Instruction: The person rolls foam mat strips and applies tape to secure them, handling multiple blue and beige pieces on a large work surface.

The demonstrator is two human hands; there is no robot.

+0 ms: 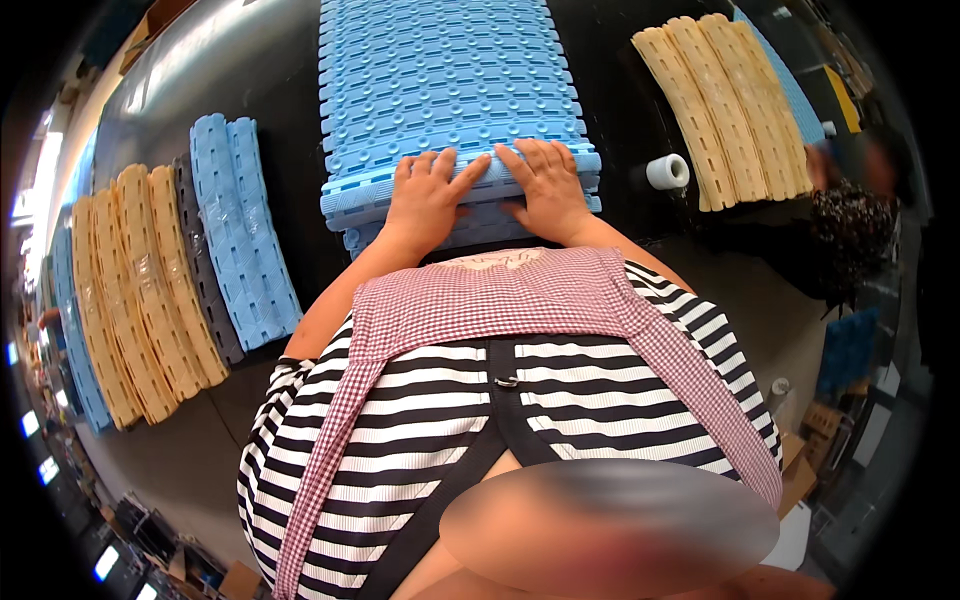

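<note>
The left hand (425,208) and right hand (553,190) are gripping the folded near edge of the blue mat (450,75) on the black surface (285,120), fingers (424,165) over, thumbs in front, apparently to stop it unrolling.

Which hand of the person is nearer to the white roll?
Right. The right hand rests on the blue mat, left of the white roll; the left hand lies farther left on the mat.

Blue mat (450,75): top cut off | co-worker (856,222): blurred, partly dark
</note>
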